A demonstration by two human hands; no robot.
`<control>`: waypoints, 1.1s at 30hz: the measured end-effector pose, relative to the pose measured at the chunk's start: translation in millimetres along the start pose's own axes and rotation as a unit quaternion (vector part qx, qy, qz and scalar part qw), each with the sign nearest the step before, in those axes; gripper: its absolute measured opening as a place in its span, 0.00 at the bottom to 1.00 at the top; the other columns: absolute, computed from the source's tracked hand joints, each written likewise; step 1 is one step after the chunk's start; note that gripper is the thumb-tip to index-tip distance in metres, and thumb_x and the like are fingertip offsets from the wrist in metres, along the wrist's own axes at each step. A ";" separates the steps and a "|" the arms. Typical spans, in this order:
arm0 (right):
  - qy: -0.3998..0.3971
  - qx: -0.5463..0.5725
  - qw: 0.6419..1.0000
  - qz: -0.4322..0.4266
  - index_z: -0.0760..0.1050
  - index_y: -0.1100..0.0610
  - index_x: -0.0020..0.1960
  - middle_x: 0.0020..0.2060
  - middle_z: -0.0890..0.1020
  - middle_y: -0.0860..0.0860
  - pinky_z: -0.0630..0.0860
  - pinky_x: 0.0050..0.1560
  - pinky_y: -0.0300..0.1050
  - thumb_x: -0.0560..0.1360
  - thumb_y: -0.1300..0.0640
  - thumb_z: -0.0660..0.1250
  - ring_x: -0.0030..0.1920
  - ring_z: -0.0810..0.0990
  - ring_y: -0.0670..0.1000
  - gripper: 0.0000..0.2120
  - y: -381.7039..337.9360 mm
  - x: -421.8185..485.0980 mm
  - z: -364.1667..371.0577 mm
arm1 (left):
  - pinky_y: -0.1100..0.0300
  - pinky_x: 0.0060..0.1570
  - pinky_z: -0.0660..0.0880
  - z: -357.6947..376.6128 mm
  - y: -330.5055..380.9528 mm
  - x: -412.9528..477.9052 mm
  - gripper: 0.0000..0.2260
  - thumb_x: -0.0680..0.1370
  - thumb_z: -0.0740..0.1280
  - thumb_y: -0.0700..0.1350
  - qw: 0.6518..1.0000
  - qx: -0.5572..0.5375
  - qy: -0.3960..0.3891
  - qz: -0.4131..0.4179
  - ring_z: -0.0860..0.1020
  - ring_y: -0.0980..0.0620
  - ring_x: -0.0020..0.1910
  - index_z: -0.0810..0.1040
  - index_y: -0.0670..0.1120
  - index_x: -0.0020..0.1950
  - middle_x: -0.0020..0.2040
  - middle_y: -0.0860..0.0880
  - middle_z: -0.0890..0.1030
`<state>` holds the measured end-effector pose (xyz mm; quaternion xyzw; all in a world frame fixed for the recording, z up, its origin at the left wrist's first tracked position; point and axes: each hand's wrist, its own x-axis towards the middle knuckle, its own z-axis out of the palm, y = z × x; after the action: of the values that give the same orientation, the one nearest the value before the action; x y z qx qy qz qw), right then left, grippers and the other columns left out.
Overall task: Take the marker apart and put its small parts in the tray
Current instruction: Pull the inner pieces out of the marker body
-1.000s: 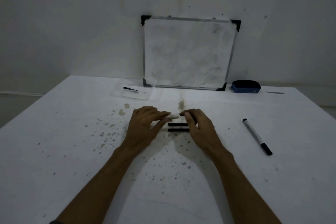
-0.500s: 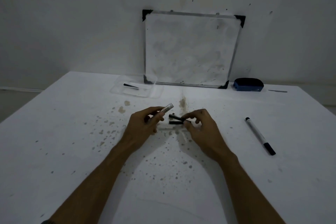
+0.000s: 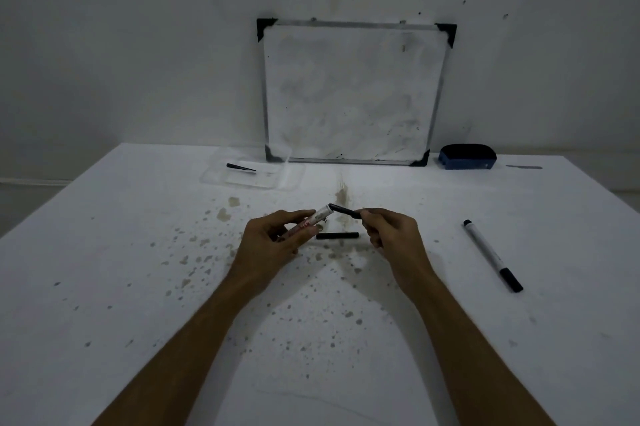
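My left hand [image 3: 273, 245] grips the white marker barrel [image 3: 317, 219], tilted with its open end up and to the right. Pinched in my right hand [image 3: 391, 235] is a thin black rod [image 3: 343, 211], whose far tip touches the barrel's open end. A second black rod [image 3: 337, 236] lies flat on the table between my hands. The clear plastic tray [image 3: 287, 180] sits at the back left, in front of the whiteboard, and a small black pointed part [image 3: 240, 167] lies in it.
A whole marker [image 3: 491, 254] with a black cap lies at the right. A framed whiteboard [image 3: 353, 93] leans on the wall, a blue eraser [image 3: 465, 157] beside it. The white table [image 3: 104, 287] is speckled with ink stains.
Both hands have lifted off the table. The left hand raised the barrel and tilted it; the right hand picked up one black rod and brought its tip to the barrel's end.
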<state>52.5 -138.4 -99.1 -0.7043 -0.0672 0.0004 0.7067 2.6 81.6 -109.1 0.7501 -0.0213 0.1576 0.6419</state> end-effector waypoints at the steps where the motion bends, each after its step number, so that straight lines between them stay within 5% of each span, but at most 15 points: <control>1: 0.000 -0.002 1.000 0.002 0.86 0.57 0.52 0.29 0.76 0.44 0.66 0.36 0.40 0.80 0.55 0.69 0.31 0.70 0.45 0.09 -0.1 0.1 -0.4 | 0.51 0.41 0.84 -0.2 -1.4 0.6 0.14 0.75 0.78 0.43 1.000 0.004 -0.002 0.003 0.81 0.37 0.42 0.86 0.50 0.61 0.50 0.49 0.88; 4: 0.001 -0.022 1.000 0.001 0.86 0.57 0.53 0.28 0.79 0.40 0.68 0.39 0.38 0.79 0.57 0.69 0.31 0.75 0.40 0.08 -2.9 -0.9 -1.4 | 0.49 0.47 0.84 -1.8 -3.5 1.5 0.15 0.74 0.78 0.43 0.999 0.038 -0.005 0.030 0.84 0.42 0.47 0.87 0.48 0.61 0.49 0.50 0.87; 10: 0.030 -0.028 0.997 -0.066 0.83 0.50 0.52 0.45 0.87 0.47 0.80 0.47 0.36 0.76 0.56 0.74 0.47 0.85 0.42 0.05 -9.6 -5.9 -0.6 | 0.71 0.42 0.75 1.2 -3.5 -4.9 0.14 0.77 0.76 0.47 0.978 0.166 -0.060 0.114 0.82 0.57 0.43 0.86 0.51 0.62 0.47 0.57 0.86; 16: 0.013 -0.162 0.974 -0.160 0.84 0.47 0.59 0.47 0.83 0.44 0.74 0.40 0.32 0.80 0.48 0.68 0.44 0.79 0.45 0.11 -2.0 -12.0 15.6 | 0.54 0.42 0.84 2.0 -3.9 -4.0 0.13 0.80 0.69 0.55 0.988 0.136 -0.045 0.057 0.85 0.52 0.42 0.84 0.54 0.63 0.45 0.55 0.87; 21: -0.007 -0.247 0.951 -0.185 0.79 0.47 0.67 0.53 0.79 0.47 0.76 0.51 0.35 0.84 0.51 0.61 0.52 0.78 0.44 0.15 5.6 -8.2 28.9 | 0.55 0.38 0.83 -1.7 -3.9 4.8 0.09 0.83 0.66 0.50 0.996 0.082 0.008 0.028 0.83 0.54 0.36 0.84 0.52 0.59 0.41 0.52 0.86; 24: -0.034 -0.368 0.918 -0.145 0.78 0.44 0.65 0.54 0.79 0.49 0.77 0.57 0.48 0.83 0.58 0.61 0.52 0.79 0.50 0.16 5.1 12.3 31.8 | 0.57 0.33 0.78 -10.1 -2.6 14.2 0.11 0.85 0.64 0.50 0.998 0.032 0.047 -0.008 0.79 0.54 0.34 0.84 0.47 0.56 0.40 0.51 0.84; 27: -0.138 -0.481 0.856 -0.133 0.79 0.41 0.65 0.56 0.76 0.53 0.78 0.57 0.50 0.80 0.67 0.61 0.53 0.78 0.53 0.25 -5.0 35.8 34.5 | 0.54 0.34 0.76 -16.1 -2.9 19.6 0.14 0.85 0.63 0.52 0.998 -0.003 0.055 -0.040 0.79 0.53 0.35 0.84 0.44 0.56 0.39 0.53 0.83; 33: -0.295 -0.535 0.782 -0.125 0.83 0.44 0.61 0.59 0.77 0.53 0.76 0.56 0.44 0.80 0.48 0.68 0.55 0.77 0.50 0.11 -34.3 66.9 38.2 | 0.55 0.32 0.75 -15.5 -2.3 20.2 0.11 0.85 0.64 0.50 0.998 -0.024 0.047 -0.044 0.78 0.52 0.34 0.84 0.47 0.59 0.39 0.51 0.82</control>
<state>112.0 -94.2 -58.7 -0.9203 -0.3488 0.0837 0.1560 19.0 100.5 -104.0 0.7264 0.0387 0.1638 0.6664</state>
